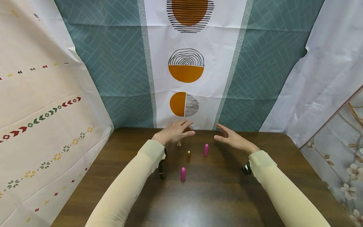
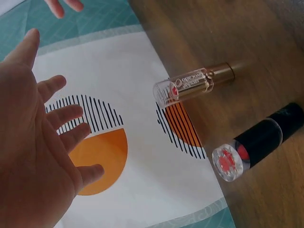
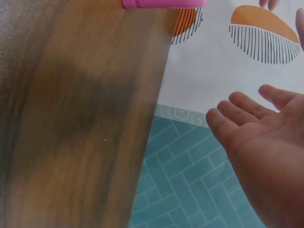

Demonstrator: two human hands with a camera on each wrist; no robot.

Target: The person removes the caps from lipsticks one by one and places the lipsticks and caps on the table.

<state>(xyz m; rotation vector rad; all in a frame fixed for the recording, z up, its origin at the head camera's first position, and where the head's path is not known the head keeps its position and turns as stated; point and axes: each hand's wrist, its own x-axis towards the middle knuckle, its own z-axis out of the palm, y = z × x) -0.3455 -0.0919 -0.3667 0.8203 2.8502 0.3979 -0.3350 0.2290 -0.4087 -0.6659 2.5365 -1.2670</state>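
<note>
Both hands hover over the far part of the table with nothing in them. My left hand (image 1: 174, 131), fingers spread, is above a clear-capped lipstick (image 1: 179, 143) with a gold base (image 2: 221, 74). A black lipstick tube (image 1: 161, 171) stands below my left wrist, partly covered by it; its clear end (image 2: 229, 162) shows red in the left wrist view. My right hand (image 1: 233, 138), fingers extended and apart, is right of a pink lipstick tube (image 1: 206, 150). Between and nearer stand a gold lipstick tube (image 1: 188, 156) and another pink lipstick tube (image 1: 183, 174).
The dark wooden table (image 1: 215, 201) ends at a hanging cloth (image 1: 122, 78) with teal sides and orange half-circles. A cream embroidered cloth (image 1: 42, 142) hangs along the left side. White fabric (image 1: 320, 72) and a floral panel (image 1: 340, 167) border the right.
</note>
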